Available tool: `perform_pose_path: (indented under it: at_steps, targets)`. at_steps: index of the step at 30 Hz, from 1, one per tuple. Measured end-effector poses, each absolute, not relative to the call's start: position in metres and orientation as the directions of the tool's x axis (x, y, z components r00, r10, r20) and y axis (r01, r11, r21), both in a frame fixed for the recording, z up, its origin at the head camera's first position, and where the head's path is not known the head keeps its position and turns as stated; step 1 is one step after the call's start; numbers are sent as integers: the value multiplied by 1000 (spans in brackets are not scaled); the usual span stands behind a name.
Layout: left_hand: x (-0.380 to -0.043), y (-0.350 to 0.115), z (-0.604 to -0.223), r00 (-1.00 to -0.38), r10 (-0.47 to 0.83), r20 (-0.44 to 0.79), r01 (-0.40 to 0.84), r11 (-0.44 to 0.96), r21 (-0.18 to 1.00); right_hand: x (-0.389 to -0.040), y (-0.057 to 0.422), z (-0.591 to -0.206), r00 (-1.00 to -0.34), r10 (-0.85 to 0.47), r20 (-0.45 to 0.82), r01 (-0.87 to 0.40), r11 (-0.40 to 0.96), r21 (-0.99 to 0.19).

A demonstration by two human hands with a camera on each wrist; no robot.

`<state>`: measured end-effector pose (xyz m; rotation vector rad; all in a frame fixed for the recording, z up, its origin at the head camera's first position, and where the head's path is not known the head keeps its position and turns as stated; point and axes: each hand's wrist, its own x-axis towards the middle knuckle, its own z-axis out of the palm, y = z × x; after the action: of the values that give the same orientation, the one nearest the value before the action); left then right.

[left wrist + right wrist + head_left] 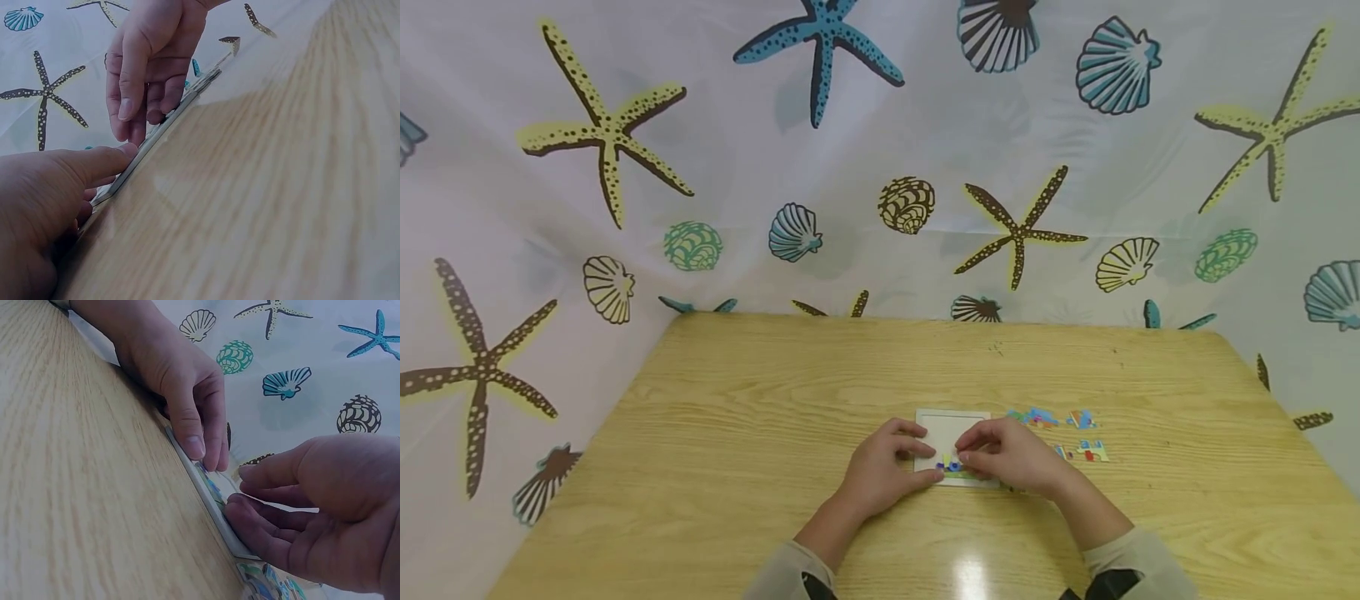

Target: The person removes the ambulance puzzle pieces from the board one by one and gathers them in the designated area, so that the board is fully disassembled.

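A small white-framed jigsaw tray (pixel 955 421) lies on the table, with colourful puzzle pieces (pixel 953 468) along its near edge. My left hand (pixel 883 468) holds the tray at its near left corner, thumb along the front edge and fingers over the left side. My right hand (pixel 1018 454) is bent over the tray's right part, thumb and fingertips drawn towards each other right at the fitted pieces. I cannot tell whether a piece is between them. In the right wrist view, the fingertips (pixel 240 509) hang close over the tray (pixel 215 509).
Loose puzzle pieces (pixel 1037 417) lie right of the tray, partly behind my right hand, with another joined group (pixel 1092 451) farther right. The wooden table (pixel 760 400) ends at a white cloth (pixel 730 167) printed with starfish and shells.
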<state>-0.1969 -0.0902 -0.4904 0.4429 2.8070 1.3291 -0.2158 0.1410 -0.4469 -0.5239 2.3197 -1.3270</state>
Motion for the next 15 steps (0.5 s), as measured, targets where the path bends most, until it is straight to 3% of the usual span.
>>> perform_pose_path:
  at_steps: [15]
  targets:
    - [-196,-88,-487,-961,255,107,244,593,767,-217,142,-451,-812,-567,-143,-216,518,-827]
